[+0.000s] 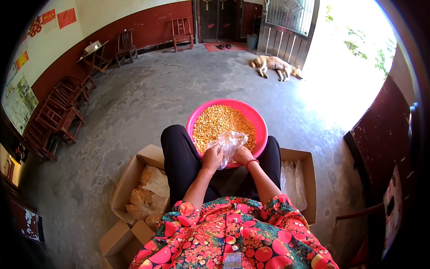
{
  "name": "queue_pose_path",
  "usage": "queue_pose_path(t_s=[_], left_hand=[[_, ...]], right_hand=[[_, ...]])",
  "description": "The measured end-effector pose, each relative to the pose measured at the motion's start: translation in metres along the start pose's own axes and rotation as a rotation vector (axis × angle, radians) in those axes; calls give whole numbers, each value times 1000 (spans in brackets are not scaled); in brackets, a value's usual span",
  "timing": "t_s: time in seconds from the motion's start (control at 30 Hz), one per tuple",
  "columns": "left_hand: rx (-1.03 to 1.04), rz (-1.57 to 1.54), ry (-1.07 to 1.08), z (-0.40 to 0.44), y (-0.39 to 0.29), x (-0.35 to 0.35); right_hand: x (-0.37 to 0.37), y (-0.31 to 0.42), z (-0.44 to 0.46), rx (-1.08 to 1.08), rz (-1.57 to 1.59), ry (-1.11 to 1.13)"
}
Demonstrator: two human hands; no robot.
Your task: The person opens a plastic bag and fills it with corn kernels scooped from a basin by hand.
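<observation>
A clear plastic bag [231,142] is spread between my two hands over the near rim of a pink basin [260,123]. Corn kernels [221,120] fill much of that basin, which sits at my knees. My left hand [212,158] is closed on the bag's left side. On the other side, my right hand [243,155], with a red bracelet at the wrist, has its fingers closed on the bag too. Whether any kernels are inside the bag cannot be made out.
Left of my legs, a cardboard box [120,197] holds several bags of kernels [145,193]. Another cardboard box [311,179] at my right contains clear plastic bags [293,184]. A dog [275,66] lies by the open door. Wooden chairs [62,112] line the left wall.
</observation>
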State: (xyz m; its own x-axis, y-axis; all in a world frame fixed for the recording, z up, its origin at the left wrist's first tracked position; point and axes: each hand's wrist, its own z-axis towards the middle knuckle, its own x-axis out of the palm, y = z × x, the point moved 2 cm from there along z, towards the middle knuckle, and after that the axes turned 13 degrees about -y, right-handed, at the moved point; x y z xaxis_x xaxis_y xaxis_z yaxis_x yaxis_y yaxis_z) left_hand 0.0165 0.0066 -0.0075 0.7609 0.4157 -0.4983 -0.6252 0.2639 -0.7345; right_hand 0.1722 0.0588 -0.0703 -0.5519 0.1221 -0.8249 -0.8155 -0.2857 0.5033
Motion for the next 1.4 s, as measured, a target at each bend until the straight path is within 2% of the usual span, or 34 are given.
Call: queue_pose_path(t_s=[0.37,0.43,0.63,0.73,0.97,1.23,1.4], left_hand=[[-2,-2,39,0,0,0],[40,-17,-28,-1,-1,0],[33,0,-13,-1,1,0],[36,0,-29,-1,3,3],[26,-12,-25,-1,5,4],[12,-22,-20,-1,8,6],[-7,-31,-4,0,8,6]], right_hand=[[11,-9,3,-55,-28,-5],[15,-12,3,-86,-14,-25],[6,-5,1,-32,-35,47],[20,-17,3,-51,-23,0],[6,-5,0,-79,-26,-22],[-15,14,-5,12,-1,-17],[-13,13,-4,-27,-4,-39]])
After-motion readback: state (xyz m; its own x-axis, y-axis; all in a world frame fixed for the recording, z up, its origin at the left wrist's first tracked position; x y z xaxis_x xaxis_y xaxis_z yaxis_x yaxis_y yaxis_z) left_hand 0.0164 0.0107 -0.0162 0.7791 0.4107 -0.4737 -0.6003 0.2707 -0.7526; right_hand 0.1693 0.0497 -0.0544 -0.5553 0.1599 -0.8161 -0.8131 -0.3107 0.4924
